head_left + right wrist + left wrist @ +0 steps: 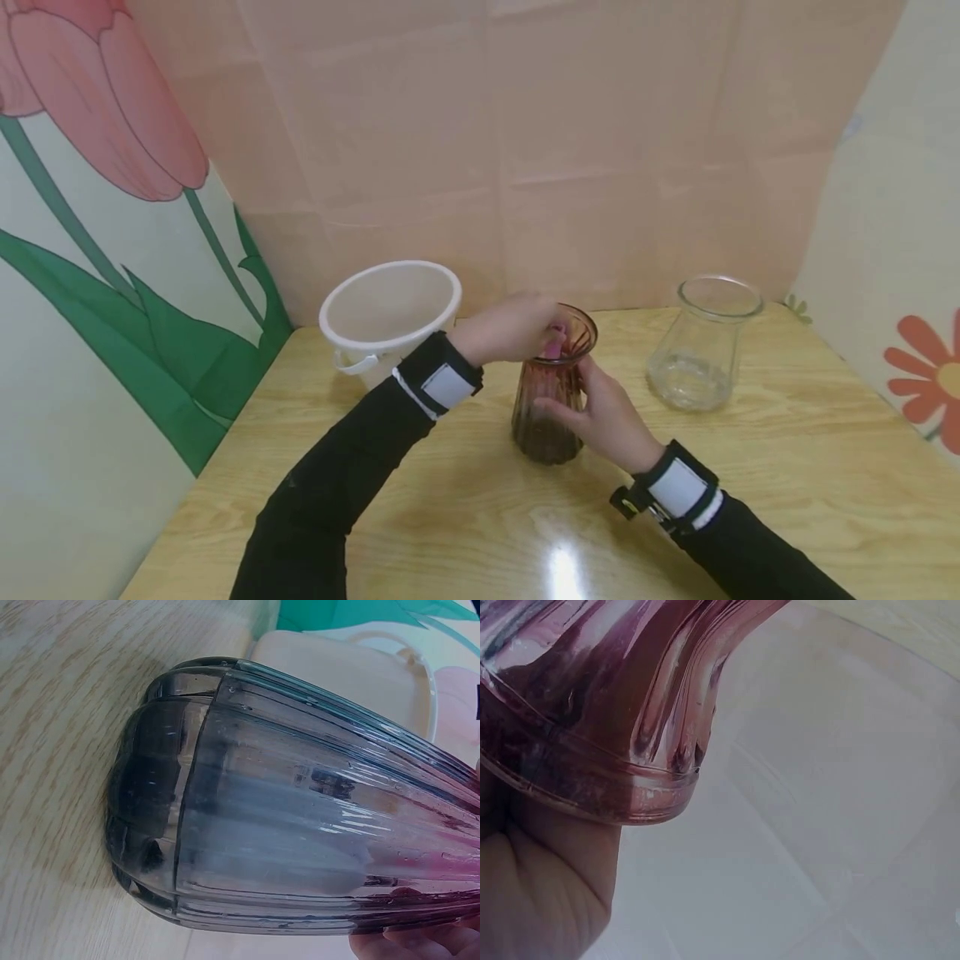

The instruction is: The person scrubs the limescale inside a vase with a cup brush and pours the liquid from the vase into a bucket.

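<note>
A ribbed glass vase (551, 412), pinkish at the flared rim and smoky grey at the base, stands on the table. My right hand (617, 418) grips it round the neck from the right; in the right wrist view its fingers (420, 941) curl against the glass. My left hand (513, 327) reaches over the rim with its fingertips inside the mouth. It pinches a small pink, soft-looking piece (555, 343), whose kind I cannot tell. Pink also shows through the neck in the right wrist view. The rim hides most left fingers in the left wrist view.
A white bucket (390, 346) with a handle stands left of the vase, close to the left wrist. At the right is a clear glass vase (693, 367) with a wide rim. A pinkish sheet (525, 150) hangs behind the wooden table (435, 517).
</note>
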Tool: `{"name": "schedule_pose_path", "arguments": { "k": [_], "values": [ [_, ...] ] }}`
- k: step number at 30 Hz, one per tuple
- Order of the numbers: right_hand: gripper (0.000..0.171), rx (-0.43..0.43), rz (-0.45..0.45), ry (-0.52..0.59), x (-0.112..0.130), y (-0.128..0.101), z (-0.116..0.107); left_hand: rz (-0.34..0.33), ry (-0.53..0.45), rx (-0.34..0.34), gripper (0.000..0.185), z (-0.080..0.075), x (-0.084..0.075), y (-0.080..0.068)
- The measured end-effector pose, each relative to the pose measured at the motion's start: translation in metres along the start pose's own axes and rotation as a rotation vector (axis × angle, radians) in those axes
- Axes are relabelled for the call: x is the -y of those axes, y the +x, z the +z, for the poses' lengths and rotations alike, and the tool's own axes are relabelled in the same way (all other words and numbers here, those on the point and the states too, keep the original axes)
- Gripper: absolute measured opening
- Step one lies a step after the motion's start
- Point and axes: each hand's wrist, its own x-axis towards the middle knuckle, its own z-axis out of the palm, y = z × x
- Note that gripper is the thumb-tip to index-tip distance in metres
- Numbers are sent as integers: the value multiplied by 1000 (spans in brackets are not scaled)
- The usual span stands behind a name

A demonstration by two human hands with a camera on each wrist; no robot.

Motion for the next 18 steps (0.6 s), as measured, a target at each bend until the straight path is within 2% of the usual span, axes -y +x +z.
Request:
{"name": "schedule_pose_path", "arguments": {
  "k": [7, 18],
  "values": [
    [73, -2, 0, 0, 1, 1, 1, 0, -29, -45, 14, 1, 1, -5],
    [71, 3, -12, -3, 0, 4, 3, -19, -146, -203, 15, -1, 8, -13]
  ]
}}
